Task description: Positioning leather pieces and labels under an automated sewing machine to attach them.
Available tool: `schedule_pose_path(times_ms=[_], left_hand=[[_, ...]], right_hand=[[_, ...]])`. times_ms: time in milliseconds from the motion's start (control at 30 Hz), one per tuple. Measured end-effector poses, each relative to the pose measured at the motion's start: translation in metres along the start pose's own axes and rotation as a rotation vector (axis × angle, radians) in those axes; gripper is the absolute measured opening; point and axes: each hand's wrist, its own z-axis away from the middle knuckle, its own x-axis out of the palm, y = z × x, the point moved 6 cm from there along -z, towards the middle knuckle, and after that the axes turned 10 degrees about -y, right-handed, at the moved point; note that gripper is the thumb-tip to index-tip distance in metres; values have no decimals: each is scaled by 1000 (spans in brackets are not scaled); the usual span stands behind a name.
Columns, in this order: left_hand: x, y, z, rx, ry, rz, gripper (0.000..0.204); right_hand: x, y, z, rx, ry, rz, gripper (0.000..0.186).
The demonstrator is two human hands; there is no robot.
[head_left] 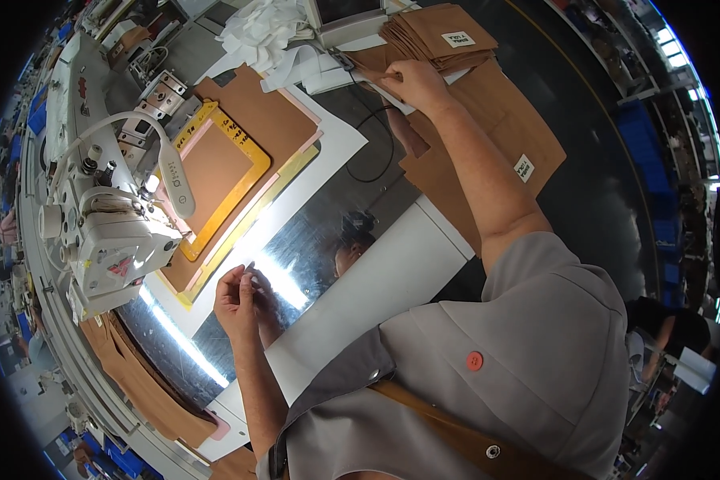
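My right hand (pixel 420 86) reaches to the far side, its fingers closed on the edge of a brown fabric piece (pixel 366 59) beside a stack of folded brown fabric pieces (pixel 440 32). Over the shiny metal table plate (pixel 316 212), my left hand (pixel 236 302) is closed with thumb and fingertips together. Whether anything small is between them I cannot make out. Left of it stands a white sewing machine (pixel 124 248) with its lamp lit. Beyond my left hand, a yellow frame (pixel 252 170) with dark handwriting lies on a brown fabric sheet (pixel 268 112), layered over pink, yellow and white sheets.
White crumpled material (pixel 260 32) lies at the back near a dark-screened device (pixel 348 16). A black cable (pixel 384 164) loops on the plate. More brown fabric (pixel 520 144) hangs under my right arm, and some (pixel 148 380) lies at the near left. Another person (pixel 672 324) is at far right.
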Motion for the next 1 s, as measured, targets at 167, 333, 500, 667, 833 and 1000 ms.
schedule_pose_path(times_ms=[167, 333, 500, 667, 833, 1000], left_hand=[[-2, 0, 2, 20, 3, -16, 19], [2, -1, 0, 18, -4, -33, 19], [4, 2, 1, 44, -20, -72, 18], [6, 0, 2, 49, 2, -77, 16], [12, 3, -1, 37, 15, -192, 15], [11, 6, -1, 38, 38, -224, 15]], right_hand=[[-41, 6, -4, -48, 173, -322, 29], [-82, -8, 0, -176, 333, -322, 29], [-132, 23, -4, -19, 430, -541, 20], [-227, 35, -20, -227, 694, -546, 19], [-276, 30, -21, -307, 916, -105, 20], [-152, 44, -31, -299, 614, -46, 19]])
